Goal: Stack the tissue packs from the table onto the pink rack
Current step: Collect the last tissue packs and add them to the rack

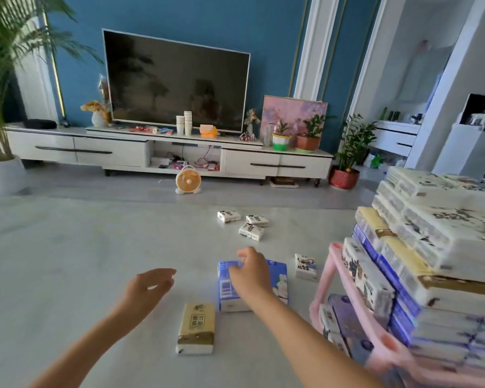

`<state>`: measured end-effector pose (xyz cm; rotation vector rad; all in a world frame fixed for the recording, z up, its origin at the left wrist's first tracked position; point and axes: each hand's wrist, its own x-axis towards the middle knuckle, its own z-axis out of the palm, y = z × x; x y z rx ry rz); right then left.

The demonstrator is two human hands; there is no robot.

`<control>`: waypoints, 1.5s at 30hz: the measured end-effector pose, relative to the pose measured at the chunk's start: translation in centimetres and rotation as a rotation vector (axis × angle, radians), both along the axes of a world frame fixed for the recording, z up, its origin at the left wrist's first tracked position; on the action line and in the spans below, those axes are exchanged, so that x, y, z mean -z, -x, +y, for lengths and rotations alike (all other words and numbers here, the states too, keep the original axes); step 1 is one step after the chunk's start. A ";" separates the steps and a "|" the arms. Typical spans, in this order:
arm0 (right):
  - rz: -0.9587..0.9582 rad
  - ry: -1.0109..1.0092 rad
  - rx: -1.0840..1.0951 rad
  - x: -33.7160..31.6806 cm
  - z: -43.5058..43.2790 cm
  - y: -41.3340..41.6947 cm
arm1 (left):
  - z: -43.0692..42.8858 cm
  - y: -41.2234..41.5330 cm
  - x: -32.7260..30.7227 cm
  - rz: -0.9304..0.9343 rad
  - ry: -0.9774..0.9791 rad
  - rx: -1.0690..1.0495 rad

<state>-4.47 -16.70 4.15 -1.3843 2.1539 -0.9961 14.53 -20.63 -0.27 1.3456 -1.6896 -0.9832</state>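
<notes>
The right hand (249, 271) lies on top of the blue tissue pack (275, 284), its fingers bent over the far edge; whether it grips the pack cannot be told. The left hand (149, 285) floats left of the blue pack, fingers spread wide, holding nothing. A yellow pack (196, 329) lies just in front of it. The pink rack (326, 278) stands to its right, full of packs

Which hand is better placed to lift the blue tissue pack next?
Right. The right hand already rests on the blue tissue pack, on the side nearer the pink rack. The left hand hovers open, off to the pack's left, touching nothing.
</notes>
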 end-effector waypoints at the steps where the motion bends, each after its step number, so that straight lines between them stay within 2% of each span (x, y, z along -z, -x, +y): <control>1: -0.004 0.004 0.101 0.3 -0.9 0.6 | -0.3 0.1 0.7 0.044 -0.011 -0.018; 3: 0.017 0.006 0.272 0.3 -1.9 1.8 | -0.2 0.4 1.4 0.094 0.005 -0.055; 6: 0.181 -0.026 0.411 0.4 -3.5 3.8 | -0.7 0.5 2.6 0.111 0.058 -0.056; 10: 0.360 -0.215 0.530 0.3 -5.5 7.3 | -2.3 0.2 2.6 0.054 0.139 -0.019; 13: 0.319 -0.414 0.641 0.4 -6.2 9.6 | -3.0 0.2 2.8 -0.018 0.173 -0.032; 15: 0.243 -0.473 0.669 0.6 -6.2 10.1 | -3.1 0.2 3.0 -0.030 0.176 -0.036; 18: 0.255 -0.478 0.611 1.7 -6.4 10.1 | -3.2 -0.1 3.1 0.006 0.178 -0.043; 22: 0.419 -0.412 0.582 2.3 -7.1 10.1 | -3.5 -0.2 3.5 0.048 0.153 -0.039; 24: 0.487 -0.464 0.582 2.1 -7.6 9.9 | -3.7 -0.3 3.7 0.056 0.139 -0.045; 26: 0.435 -0.538 0.559 2.5 -8.3 10.3 | -3.8 -0.3 3.8 0.054 0.132 -0.045; 29: 0.230 -0.567 0.520 3.4 -8.9 11.1 | -3.9 -0.3 4.0 0.052 0.137 -0.049; 31: 0.221 -0.525 0.504 3.0 -9.4 11.6 | -3.9 -0.3 4.3 0.046 0.137 -0.063; 34: 0.194 -0.317 0.479 2.1 -11.0 11.6 | -4.0 -0.3 4.4 0.038 0.147 -0.070; 36: 0.207 -0.173 0.362 1.5 -12.4 10.4 | -4.1 -0.2 4.4 0.027 0.157 -0.070; 38: 0.279 -0.111 0.214 1.4 -14.2 9.1 | -4.1 -0.2 4.4 0.030 0.157 -0.076; 40: 0.294 -0.056 0.175 1.8 -15.9 8.2 | -4.2 -0.3 4.5 0.033 0.158 -0.077; 45: 0.323 -0.223 0.120 3.4 -19.0 8.0 | -4.0 -0.1 4.5 0.036 0.161 -0.096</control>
